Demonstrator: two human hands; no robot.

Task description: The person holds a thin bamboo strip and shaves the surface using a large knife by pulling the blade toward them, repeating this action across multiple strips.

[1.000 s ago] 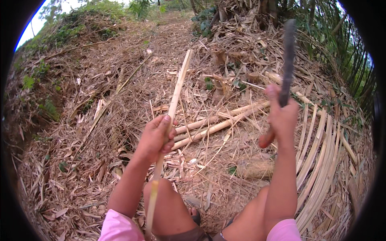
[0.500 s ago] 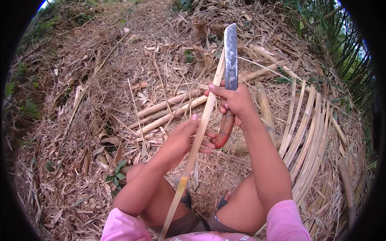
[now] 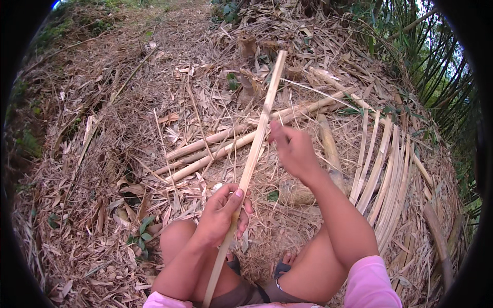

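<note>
One strip has passed from right hand to left hand

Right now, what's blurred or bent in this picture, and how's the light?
Head view: the right hand looks motion-blurred, while the left hand and long, pale, flat wooden strip look fairly sharp; head view: fisheye distortion inside a round black border; head view: soft daylight, no hard shadows.
</note>
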